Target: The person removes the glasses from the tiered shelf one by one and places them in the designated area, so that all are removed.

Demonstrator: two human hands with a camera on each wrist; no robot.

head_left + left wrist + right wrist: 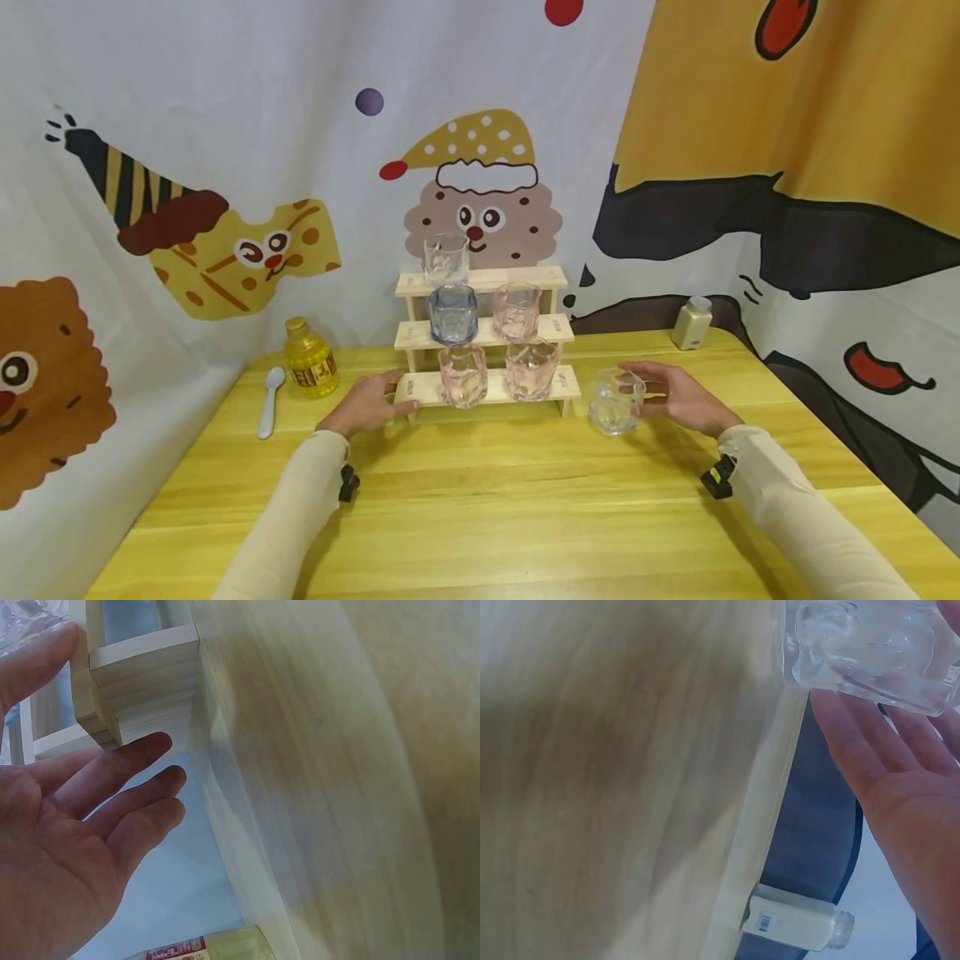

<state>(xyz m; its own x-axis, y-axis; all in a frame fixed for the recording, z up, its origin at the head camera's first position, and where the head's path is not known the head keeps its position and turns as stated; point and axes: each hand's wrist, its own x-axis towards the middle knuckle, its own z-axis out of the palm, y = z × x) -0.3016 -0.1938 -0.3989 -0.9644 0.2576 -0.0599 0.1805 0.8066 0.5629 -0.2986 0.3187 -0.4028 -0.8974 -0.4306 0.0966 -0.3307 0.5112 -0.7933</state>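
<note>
My left hand (367,404) is at the left end of the lowest step of a three-step wooden display stand (420,387). In the left wrist view, its thumb (45,660) and index finger lie on either side of the board's end, while the other fingers extend loosely. My right hand (678,398) holds a clear glass (617,404) just right of the stand, fingers behind it in the right wrist view. Two pink-tinted glasses (462,377) occupy the lowest step. A blue glass (453,317) and a pink glass (517,312) share the middle step; a clear glass (447,260) tops the stand.
On the left of the wooden table (480,517) are a yellow bottle (311,362) with a label and a pale spoon (271,404). A small cream-coloured jar (692,323) stands at the back right. A cartoon-printed curtain (300,150) hangs directly behind the table.
</note>
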